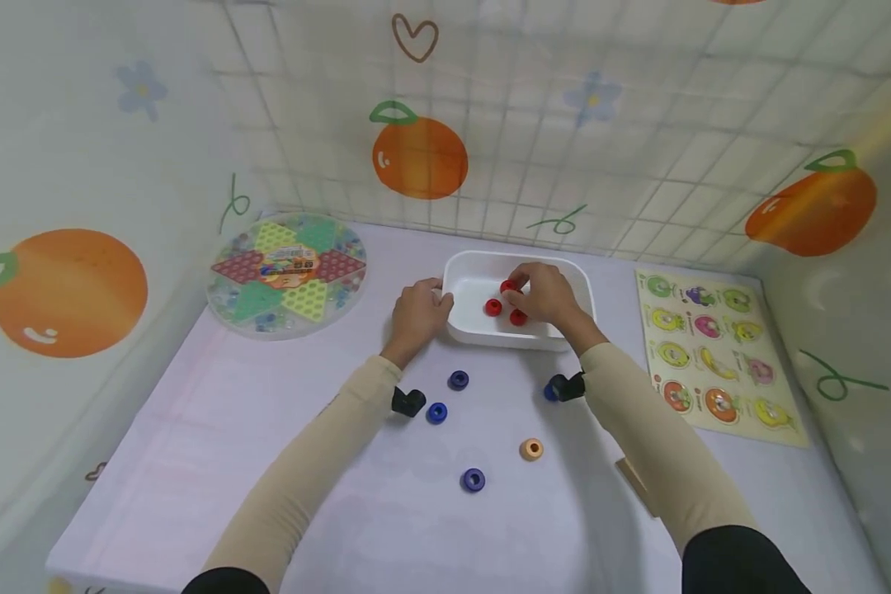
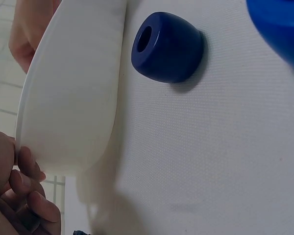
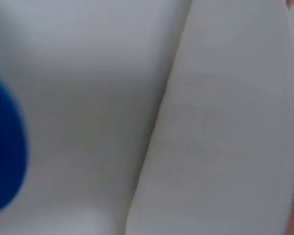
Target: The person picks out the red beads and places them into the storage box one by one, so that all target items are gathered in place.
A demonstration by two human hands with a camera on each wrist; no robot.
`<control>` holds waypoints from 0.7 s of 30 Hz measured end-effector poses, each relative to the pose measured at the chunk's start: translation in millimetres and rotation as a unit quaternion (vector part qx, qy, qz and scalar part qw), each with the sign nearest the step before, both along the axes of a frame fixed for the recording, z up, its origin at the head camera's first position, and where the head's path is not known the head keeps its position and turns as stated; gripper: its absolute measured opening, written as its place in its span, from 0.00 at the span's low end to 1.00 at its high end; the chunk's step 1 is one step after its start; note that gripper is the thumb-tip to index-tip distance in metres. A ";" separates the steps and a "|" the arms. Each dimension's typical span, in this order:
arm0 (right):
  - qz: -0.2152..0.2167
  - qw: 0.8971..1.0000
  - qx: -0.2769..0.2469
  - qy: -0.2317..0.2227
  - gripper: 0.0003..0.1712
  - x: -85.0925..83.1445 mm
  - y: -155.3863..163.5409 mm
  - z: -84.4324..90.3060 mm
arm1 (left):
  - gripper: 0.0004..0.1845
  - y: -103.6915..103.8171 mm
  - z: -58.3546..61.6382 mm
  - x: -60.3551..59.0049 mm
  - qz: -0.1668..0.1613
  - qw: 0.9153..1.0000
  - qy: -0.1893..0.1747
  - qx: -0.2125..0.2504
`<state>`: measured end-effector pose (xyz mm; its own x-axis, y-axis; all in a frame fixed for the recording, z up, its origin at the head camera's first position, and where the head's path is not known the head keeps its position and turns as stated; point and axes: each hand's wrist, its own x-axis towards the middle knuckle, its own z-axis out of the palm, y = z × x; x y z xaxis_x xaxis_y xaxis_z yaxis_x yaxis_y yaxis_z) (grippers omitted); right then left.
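Note:
My left hand [image 1: 419, 315] pinches the left end of a white plastic tray [image 1: 464, 332]; the left wrist view shows its fingers [image 2: 43, 208] curled at the rim. Inside the tray, my right hand [image 1: 545, 294] holds a red bead [image 1: 508, 286] between thumb and fingertips. Two more red beads, one to the left [image 1: 493, 308] and one under the hand [image 1: 517, 318], lie on the tray floor. In the right wrist view the tray wall [image 3: 220, 122] hides most of that hand. In front of the tray sit several blue beads [image 1: 458, 380] and a tan bead [image 1: 531, 449].
A round Chinese checkers board [image 1: 288, 276] lies at the back left of the table. A fruit picture board [image 1: 720, 356] lies at the right. Beside the right forearm, a thin wooden piece [image 1: 637, 487] is partly covered. A printed curtain [image 1: 505, 148] hangs behind.

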<state>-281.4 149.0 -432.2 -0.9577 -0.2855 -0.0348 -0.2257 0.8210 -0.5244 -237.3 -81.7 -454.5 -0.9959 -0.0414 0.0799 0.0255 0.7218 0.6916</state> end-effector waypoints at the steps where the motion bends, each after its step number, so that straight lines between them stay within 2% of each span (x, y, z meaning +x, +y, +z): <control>1: -0.001 1.000 -0.002 -0.004 0.15 -1.5 -1.6 -1.1 | 0.19 0.4 -0.3 0.0 -0.003 1.000 0.001 -0.001; 6: 0.000 1.000 0.014 -0.008 0.14 -7.7 -6.9 -8.3 | 0.20 1.7 -2.2 0.0 -0.011 1.000 0.006 -0.013; 11: 0.002 0.999 0.032 0.015 0.13 -13.7 -11.8 -15.0 | 0.20 1.7 -1.0 1.4 -0.007 1.000 0.008 -0.017; 21: -0.004 0.998 0.055 0.010 0.12 -20.9 -22.3 -18.7 | 0.20 -0.1 1.0 2.9 0.003 1.000 0.005 -0.022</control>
<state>-302.3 126.7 -450.9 -0.9611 -0.2726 -0.0456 -0.2282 0.8756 -0.4257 -234.3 -81.8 -453.4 -0.9949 -0.0431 0.0910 0.0278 0.7512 0.6595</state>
